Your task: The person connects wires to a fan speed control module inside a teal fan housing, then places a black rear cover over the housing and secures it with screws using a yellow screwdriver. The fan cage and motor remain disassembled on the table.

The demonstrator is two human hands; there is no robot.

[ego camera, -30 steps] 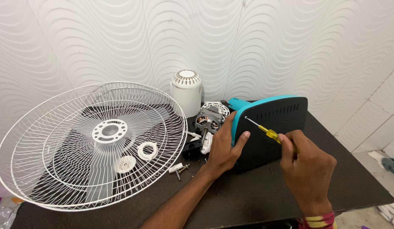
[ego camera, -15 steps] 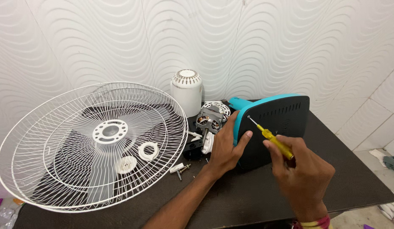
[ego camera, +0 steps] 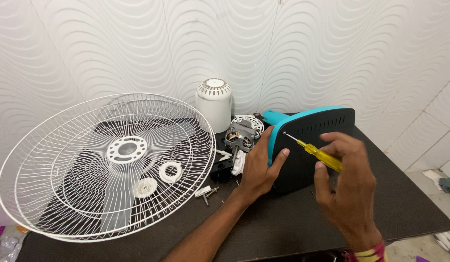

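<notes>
Bracing the fan base [ego camera: 317,145], left hand [ego camera: 261,167] grips its edge; right hand [ego camera: 348,189] fingers pinch a screwdriver [ego camera: 316,152].

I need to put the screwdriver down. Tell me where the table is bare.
Bare table lies right of the fan base, and along the front edge below the hands. Crowded: grille fills the left; motor, screws between grille and base.

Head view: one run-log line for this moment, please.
left hand grips fan base | right hand holds yellow screwdriver, tip at base | grille left
</notes>
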